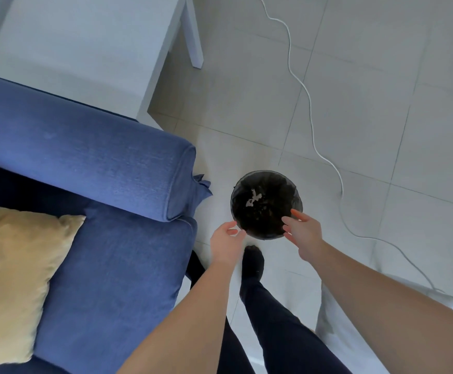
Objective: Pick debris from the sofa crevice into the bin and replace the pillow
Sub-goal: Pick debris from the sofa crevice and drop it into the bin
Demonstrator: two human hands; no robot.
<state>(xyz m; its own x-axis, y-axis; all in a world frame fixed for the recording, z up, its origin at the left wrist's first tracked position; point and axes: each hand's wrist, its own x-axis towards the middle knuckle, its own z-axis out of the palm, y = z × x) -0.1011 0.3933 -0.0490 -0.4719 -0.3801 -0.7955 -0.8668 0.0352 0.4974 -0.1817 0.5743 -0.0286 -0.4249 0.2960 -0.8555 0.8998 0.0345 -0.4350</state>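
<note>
While both hands, the left hand [226, 240] and right hand [302, 230], hover spread and empty over the bin [265, 205], dropping debris seems finished, so replacing the pillow [15, 279] on the sofa [117, 265] seat likely follows.

pillow [12, 268]: cut by left edge | bin [266, 205] contents: too small to identify
</note>
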